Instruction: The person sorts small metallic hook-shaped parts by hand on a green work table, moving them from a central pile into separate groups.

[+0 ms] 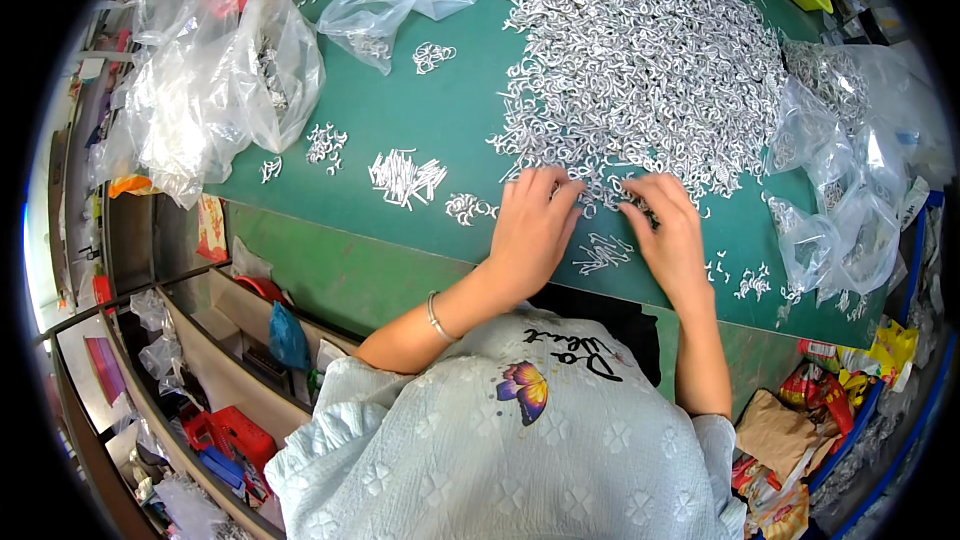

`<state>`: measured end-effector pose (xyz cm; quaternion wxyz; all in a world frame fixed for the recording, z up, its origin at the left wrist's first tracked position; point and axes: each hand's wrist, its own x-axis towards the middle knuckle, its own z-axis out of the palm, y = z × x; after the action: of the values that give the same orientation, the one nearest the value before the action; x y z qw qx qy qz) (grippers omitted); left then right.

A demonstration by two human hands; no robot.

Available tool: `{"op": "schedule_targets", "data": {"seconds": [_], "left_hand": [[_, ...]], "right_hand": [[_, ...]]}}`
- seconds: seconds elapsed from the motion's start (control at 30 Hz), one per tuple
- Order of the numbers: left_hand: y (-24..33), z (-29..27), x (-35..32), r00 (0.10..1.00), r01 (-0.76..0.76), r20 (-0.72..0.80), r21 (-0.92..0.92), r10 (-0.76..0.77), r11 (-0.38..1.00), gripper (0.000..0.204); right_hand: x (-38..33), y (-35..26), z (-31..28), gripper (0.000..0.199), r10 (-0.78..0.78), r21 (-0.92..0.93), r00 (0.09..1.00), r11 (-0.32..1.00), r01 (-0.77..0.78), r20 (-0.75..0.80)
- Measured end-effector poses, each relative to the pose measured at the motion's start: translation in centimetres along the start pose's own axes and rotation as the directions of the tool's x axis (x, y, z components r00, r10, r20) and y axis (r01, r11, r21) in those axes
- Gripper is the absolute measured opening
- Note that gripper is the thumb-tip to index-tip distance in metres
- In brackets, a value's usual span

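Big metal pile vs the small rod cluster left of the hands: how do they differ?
The big pile is wide and heaped; the rod cluster is small and flat. Pile pieces look curled or looped; cluster pieces look straight. Both hands touch the pile's near edge; the cluster lies untouched. Both are silvery metal on the green table.

Huge heap of small silvery metal clips (640, 50) was spread loose over the far right part of the green bench (430, 130), tangled and pointing every way. Its near fringe thinned out toward the front edge, where a few loose clips (603, 253) lay scattered flat.
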<state>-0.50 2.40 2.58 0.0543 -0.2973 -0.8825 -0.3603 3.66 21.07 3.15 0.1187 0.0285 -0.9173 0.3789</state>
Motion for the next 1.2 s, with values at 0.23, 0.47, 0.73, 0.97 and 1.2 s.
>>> {"op": "schedule_targets", "data": {"seconds": [0.23, 0.47, 0.73, 0.97, 1.2], "left_hand": [[-2.5, 1.8, 0.8, 1.0, -0.024, 0.008, 0.014, 0.024, 1.0, 0.02], [-2.8, 1.5, 1.8, 0.999, 0.03, -0.034, -0.17, -0.037, 0.985, 0.007], [-2.2, 0.8, 2.5, 0.999, 0.032, -0.022, -0.331, -0.041, 0.943, 0.01], [-1.8, 0.7, 2.4, 0.999, 0.051, -0.001, -0.315, -0.054, 0.948, 0.01], [-1.1, 0.9, 2.2, 0.972, 0.233, 0.058, -0.419, -0.23, 0.878, 0.008]], "right_hand": [[0.7, 0.9, 0.8, 0.011, -0.08, -0.285, 0.997, 0.955, 0.079, 0.006], [1.7, -0.4, 1.5, 0.018, -0.162, -0.152, 0.982, 0.978, 0.145, -0.101], [2.0, -0.4, 1.9, 0.011, -0.157, -0.151, 0.987, 0.977, 0.152, -0.017], [1.2, -0.1, 1.5, 0.014, 0.11, 0.109, 0.99, 0.987, -0.119, 0.09], [1.0, -0.3, 1.7, 0.008, 0.083, -0.002, 0.996, 0.996, -0.084, -0.041]]}}
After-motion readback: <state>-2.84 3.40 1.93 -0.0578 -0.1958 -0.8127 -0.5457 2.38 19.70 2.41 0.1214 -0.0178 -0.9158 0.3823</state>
